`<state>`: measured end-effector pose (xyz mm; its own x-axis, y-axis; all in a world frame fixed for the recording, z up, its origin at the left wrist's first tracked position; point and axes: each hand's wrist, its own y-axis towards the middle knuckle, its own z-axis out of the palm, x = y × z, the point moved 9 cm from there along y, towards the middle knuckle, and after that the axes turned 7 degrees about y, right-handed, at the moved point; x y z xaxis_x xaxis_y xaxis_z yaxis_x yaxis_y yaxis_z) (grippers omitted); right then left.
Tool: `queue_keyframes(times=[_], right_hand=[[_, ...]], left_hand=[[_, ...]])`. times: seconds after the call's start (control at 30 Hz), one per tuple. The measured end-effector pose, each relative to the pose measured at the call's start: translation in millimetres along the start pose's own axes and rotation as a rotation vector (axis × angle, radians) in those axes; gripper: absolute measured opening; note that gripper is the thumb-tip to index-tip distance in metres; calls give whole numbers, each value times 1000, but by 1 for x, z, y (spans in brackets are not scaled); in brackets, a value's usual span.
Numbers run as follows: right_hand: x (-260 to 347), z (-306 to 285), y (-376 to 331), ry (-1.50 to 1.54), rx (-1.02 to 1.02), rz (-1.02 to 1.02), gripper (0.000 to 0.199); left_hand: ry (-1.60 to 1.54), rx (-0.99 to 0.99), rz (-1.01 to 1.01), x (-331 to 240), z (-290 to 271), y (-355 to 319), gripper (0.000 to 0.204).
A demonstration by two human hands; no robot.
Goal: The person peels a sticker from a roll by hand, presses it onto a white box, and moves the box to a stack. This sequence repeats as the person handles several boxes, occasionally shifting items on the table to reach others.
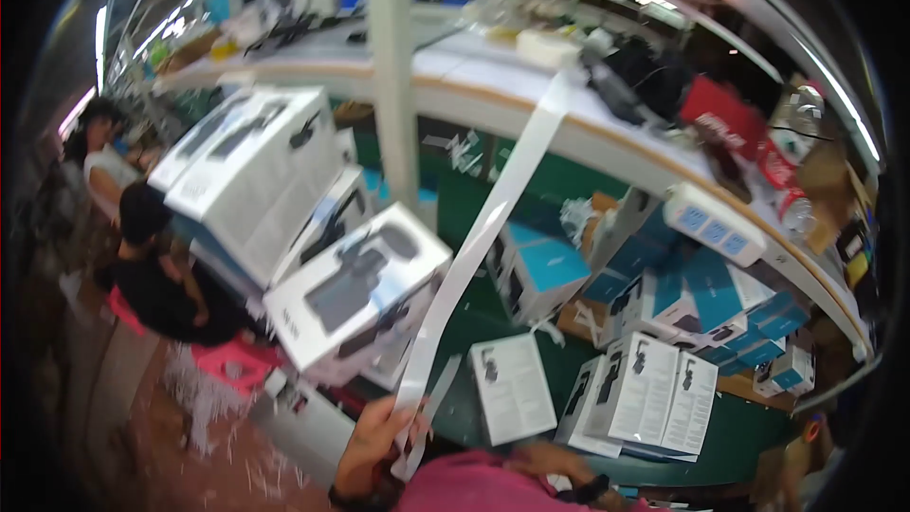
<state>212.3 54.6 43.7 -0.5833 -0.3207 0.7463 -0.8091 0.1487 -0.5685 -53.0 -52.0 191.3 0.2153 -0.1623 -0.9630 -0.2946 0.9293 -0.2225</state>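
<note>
A long white strip of tape runs from a white roll on the upper shelf down to my left hand. The fingers of that hand are closed on the strip's lower end, and a short tail hangs past them. My right hand is low in front of my pink shirt, near a white box lying on the green table. Its fingers are partly hidden and blurred. Left of the strip, a white box with a dark device picture lies tilted on other boxes.
Large printed boxes are stacked at the left. White boxes and blue-and-white boxes crowd the right. A power strip hangs on the shelf edge. Co-workers sit at far left; another person's arm shows at lower right.
</note>
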Motion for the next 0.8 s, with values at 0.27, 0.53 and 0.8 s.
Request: queue_keyframes(times=[0.27,0.53,0.8], right_hand=[[90,-49,-25,-323,-205,-77,50],[220,-134,-54,309,-841,-623,49],[195,-135,-21,970,-758,-587,51]], left_hand=[[-51,37,54,-37,36,11,35],[-102,143,12,-34,68,13,38],[-90,197,15,-32,92,22,30]])
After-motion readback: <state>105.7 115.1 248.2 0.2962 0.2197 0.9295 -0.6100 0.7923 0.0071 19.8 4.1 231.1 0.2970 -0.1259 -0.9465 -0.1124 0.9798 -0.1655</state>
